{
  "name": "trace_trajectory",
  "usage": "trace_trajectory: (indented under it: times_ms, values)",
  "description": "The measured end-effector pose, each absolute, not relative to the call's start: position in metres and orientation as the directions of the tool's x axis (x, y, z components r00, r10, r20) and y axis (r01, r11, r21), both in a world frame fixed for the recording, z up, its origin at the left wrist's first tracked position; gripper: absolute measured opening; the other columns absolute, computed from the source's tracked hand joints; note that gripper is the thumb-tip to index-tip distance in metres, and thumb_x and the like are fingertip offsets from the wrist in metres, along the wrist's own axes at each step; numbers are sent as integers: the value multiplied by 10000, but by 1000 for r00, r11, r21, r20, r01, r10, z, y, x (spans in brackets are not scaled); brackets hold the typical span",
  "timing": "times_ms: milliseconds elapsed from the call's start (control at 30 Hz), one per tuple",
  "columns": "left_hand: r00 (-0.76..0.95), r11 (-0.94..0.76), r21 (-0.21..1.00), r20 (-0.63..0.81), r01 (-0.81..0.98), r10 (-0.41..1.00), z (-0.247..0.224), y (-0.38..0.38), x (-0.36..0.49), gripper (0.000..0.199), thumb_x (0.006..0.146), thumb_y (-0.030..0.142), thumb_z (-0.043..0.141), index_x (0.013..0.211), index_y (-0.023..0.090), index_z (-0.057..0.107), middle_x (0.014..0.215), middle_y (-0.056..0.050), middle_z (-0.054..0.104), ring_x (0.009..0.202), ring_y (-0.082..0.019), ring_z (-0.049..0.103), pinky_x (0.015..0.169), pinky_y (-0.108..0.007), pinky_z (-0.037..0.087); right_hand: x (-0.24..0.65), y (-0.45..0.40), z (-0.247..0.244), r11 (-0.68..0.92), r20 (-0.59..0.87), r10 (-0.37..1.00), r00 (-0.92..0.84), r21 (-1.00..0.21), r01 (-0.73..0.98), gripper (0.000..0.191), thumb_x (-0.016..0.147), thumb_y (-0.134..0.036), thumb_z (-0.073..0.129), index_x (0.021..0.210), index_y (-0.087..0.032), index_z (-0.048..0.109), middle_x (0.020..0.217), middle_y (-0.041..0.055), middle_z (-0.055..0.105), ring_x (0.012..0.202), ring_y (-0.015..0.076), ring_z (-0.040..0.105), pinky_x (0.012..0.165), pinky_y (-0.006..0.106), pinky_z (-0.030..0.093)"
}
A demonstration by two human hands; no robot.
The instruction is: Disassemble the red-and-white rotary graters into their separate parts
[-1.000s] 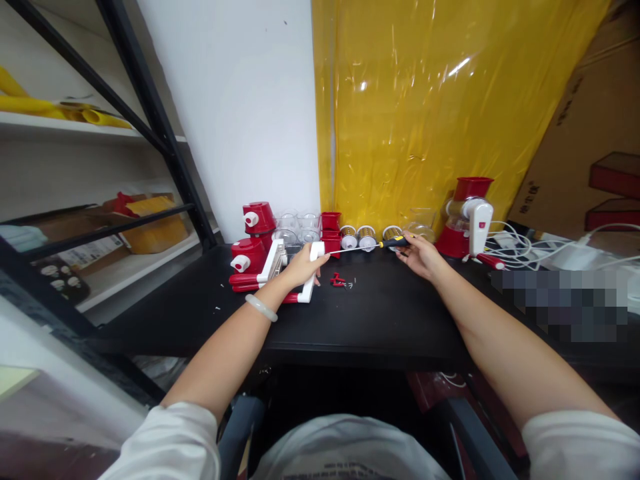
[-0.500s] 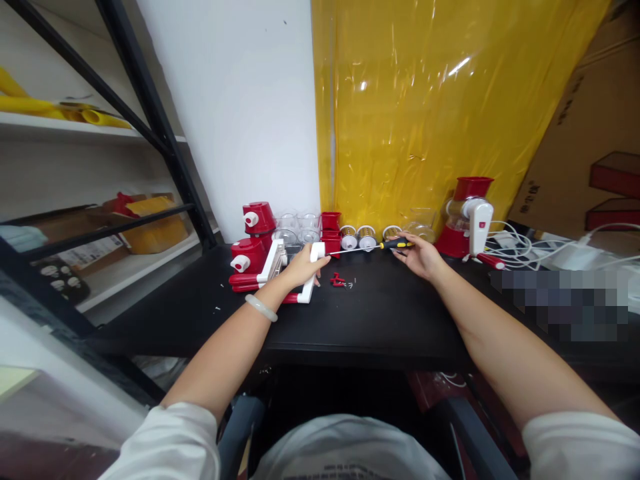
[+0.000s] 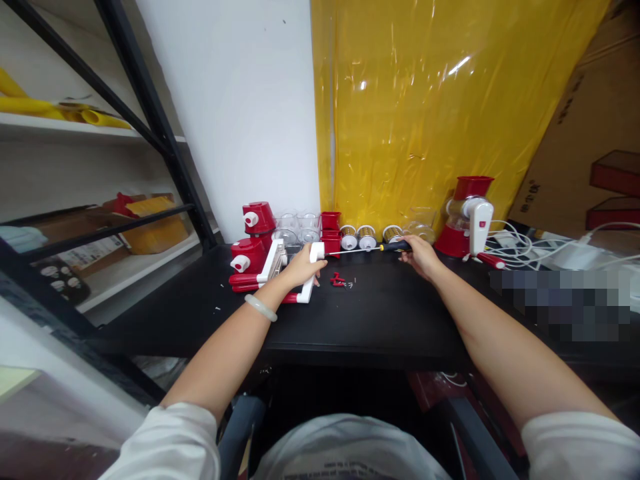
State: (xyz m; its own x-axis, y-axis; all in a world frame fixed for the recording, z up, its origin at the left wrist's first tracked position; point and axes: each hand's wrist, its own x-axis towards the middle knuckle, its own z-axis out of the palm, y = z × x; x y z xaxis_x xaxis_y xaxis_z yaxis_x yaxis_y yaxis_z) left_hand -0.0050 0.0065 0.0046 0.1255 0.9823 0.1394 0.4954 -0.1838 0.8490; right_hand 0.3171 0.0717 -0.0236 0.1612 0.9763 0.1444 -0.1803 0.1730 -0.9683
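Note:
My left hand (image 3: 301,266) is closed round a white crank handle (image 3: 306,291) with a red grip, held just over the black table. A screwdriver (image 3: 395,247) with a black and yellow handle lies level in the fingers of my right hand (image 3: 419,256), which pinch the rear end of its handle. Its long shaft points left, and the tip meets the white upper end of the crank. Small red parts (image 3: 338,280) and a few tiny screws (image 3: 351,285) lie on the table between my hands.
Red housings (image 3: 249,255) and more white handles stand at the left. Clear cups, red hoppers (image 3: 331,233) and metal drums (image 3: 367,237) line the back. An assembled red and white grinder (image 3: 470,217) stands right, beside white cables (image 3: 520,243). A shelf rack (image 3: 150,133) is far left.
My right hand has shifted its hold toward the rear end of the screwdriver handle, its fingers more closed. The left hand and the crank have hardly moved.

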Motion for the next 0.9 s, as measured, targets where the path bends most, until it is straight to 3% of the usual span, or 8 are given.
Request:
trace_trajectory:
  times_ms: [133,333,533,600,667,767,900]
  values:
    - [134,-188,855,140,484,981,3,7,-5,338,851,201,618,1120,192,412,574,46,587,419,-205,617,420,-290,492,314,66,-16,72,31,993,116,-930,-361,74,787,-173,552,767,-195,619,526,-40,541,382,71,428,493,233,494]
    - [175,-204,859,136,470,975,1,7,-5,352,838,189,616,1122,196,409,561,60,577,403,-188,600,415,-278,487,321,69,-18,99,64,993,94,-895,-435,57,679,-210,574,722,-205,610,617,-9,592,472,107,486,492,253,474]
    - [182,-195,859,121,473,976,3,4,-4,356,828,163,600,1130,195,415,549,66,569,399,-190,591,411,-281,486,325,70,-21,152,139,988,61,-911,-383,128,651,-211,582,743,-199,671,710,29,654,611,150,592,570,278,503]
    - [185,-195,856,119,479,976,4,4,-4,370,824,159,598,1143,194,414,547,68,569,403,-190,593,416,-282,490,324,70,-21,148,137,989,58,-929,-340,144,729,-296,591,788,-197,678,707,36,663,584,154,593,565,292,503]
    - [187,-193,858,116,477,975,3,5,-5,377,823,157,593,1153,193,414,543,71,566,404,-186,591,422,-280,492,324,71,-21,124,106,991,84,-959,-255,279,823,-444,553,786,-191,664,619,39,629,517,153,564,525,295,483]
    - [187,-189,860,111,474,976,2,6,-6,379,821,159,589,1157,190,416,541,69,569,403,-182,592,426,-275,492,324,72,-23,147,132,979,152,-985,-91,390,830,-577,575,748,-200,636,461,-3,496,424,130,470,451,267,421]
    - [196,-197,859,116,473,974,1,8,-7,400,813,165,598,1169,190,417,544,67,573,411,-189,598,434,-287,500,322,71,-23,198,178,968,178,-975,-102,222,741,-419,712,782,-223,615,492,-54,473,407,88,401,447,241,416]
